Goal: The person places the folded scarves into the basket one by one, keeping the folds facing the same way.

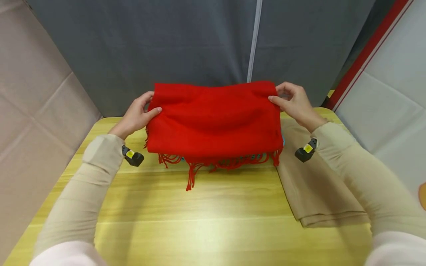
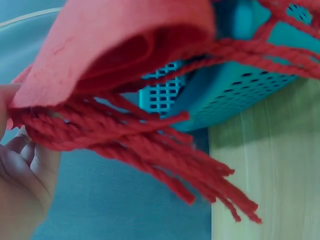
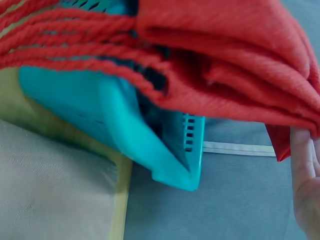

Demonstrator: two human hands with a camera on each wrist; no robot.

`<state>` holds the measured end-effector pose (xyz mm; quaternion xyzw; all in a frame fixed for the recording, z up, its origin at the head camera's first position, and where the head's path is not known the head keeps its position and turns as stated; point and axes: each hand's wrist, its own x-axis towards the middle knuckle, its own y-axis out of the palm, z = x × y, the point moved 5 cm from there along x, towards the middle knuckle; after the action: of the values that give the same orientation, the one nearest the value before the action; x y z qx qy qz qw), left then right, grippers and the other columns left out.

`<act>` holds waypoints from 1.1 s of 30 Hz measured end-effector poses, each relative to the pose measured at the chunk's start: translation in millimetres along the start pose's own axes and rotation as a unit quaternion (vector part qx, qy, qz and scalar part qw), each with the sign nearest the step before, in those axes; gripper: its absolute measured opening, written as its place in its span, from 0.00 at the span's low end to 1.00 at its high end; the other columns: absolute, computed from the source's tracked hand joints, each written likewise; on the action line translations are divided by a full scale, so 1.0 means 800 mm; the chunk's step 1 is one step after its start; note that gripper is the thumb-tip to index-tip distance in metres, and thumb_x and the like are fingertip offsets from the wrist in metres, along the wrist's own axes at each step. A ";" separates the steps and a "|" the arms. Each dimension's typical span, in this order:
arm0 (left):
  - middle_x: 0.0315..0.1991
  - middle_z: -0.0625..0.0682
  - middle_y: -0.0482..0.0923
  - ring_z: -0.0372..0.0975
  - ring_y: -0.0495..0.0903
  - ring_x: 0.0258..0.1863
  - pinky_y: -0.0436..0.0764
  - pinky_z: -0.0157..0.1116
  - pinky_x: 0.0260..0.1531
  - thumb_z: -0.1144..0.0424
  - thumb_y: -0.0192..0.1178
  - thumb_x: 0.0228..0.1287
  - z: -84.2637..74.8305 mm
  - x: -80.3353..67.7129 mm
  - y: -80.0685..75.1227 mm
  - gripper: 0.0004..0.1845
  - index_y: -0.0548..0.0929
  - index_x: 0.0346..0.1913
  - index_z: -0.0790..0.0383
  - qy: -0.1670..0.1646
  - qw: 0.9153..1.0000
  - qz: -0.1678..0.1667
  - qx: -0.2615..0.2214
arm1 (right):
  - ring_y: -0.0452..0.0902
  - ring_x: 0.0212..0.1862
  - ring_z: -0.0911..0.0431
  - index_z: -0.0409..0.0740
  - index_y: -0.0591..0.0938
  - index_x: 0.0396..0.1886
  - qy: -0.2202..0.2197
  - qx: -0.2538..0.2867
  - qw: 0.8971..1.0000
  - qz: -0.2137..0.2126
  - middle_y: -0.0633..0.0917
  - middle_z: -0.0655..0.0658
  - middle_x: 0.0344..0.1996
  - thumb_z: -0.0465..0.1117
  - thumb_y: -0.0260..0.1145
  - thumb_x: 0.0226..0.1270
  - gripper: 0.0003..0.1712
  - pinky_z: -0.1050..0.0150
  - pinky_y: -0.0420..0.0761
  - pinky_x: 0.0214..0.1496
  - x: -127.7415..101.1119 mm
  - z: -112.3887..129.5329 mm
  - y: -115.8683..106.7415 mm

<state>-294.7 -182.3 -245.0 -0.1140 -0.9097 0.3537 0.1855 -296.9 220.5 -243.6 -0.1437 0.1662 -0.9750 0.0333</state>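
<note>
my left fingers (image 1: 145,97) and right fingers (image 1: 287,88) pinch both ends of the red scarf (image 1: 213,118) near the blue basket (image 3: 120,115); folding looks done, setting it down remains.

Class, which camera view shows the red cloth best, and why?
Head view: the red cloth shows from side to side. The left and right wrist views each show only one folded end and some fringe.

two hands (image 1: 136,114) (image 1: 296,101), one red fringed scarf (image 1: 216,122), one turquoise basket (image 3: 132,132), one folded tan cloth (image 1: 319,192), two black wrist devices (image 1: 134,158) (image 1: 304,152) and one wooden table (image 1: 206,221).
</note>
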 end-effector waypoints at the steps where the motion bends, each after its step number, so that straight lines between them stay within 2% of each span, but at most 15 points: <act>1: 0.51 0.57 0.70 0.46 0.70 0.46 0.69 0.45 0.48 0.65 0.53 0.62 0.002 0.001 0.001 0.22 0.65 0.59 0.61 -0.001 1.000 0.001 0.000 | 0.78 0.24 0.63 0.44 0.77 0.34 0.001 -0.001 1.000 0.000 0.80 0.53 0.30 0.38 0.64 0.56 0.07 0.72 0.77 0.26 0.001 -0.001 0.001; 15: 0.49 0.60 0.69 0.50 0.66 0.52 0.63 0.49 0.54 0.67 0.53 0.61 0.019 0.014 0.012 0.21 0.66 0.57 0.64 -0.014 1.000 0.005 0.002 | 0.78 0.23 0.65 0.43 0.76 0.33 -0.003 -0.005 1.000 -0.007 0.78 0.53 0.31 0.37 0.63 0.56 0.05 0.73 0.77 0.25 0.020 -0.014 0.008; 22: 0.49 0.60 0.69 0.50 0.67 0.50 0.64 0.49 0.53 0.69 0.53 0.61 0.022 0.020 0.018 0.20 0.66 0.57 0.65 -0.003 1.000 -0.004 0.007 | 0.77 0.25 0.65 0.43 0.76 0.34 0.003 -0.014 1.000 -0.015 0.77 0.52 0.31 0.37 0.63 0.57 0.06 0.72 0.77 0.24 0.026 -0.022 0.009; 33: 0.52 0.62 0.67 0.52 0.64 0.53 0.62 0.50 0.55 0.68 0.53 0.61 0.026 0.024 0.024 0.22 0.64 0.59 0.66 -0.025 0.999 -0.002 0.041 | 0.76 0.26 0.64 0.41 0.75 0.35 0.017 -0.045 0.999 -0.020 0.76 0.52 0.32 0.39 0.63 0.57 0.08 0.73 0.76 0.24 0.037 -0.031 0.011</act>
<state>-319.5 -173.9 -267.4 -0.0958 -0.8991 0.3928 0.1678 -332.4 216.5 -261.2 -0.1317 0.2078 -0.9693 0.0045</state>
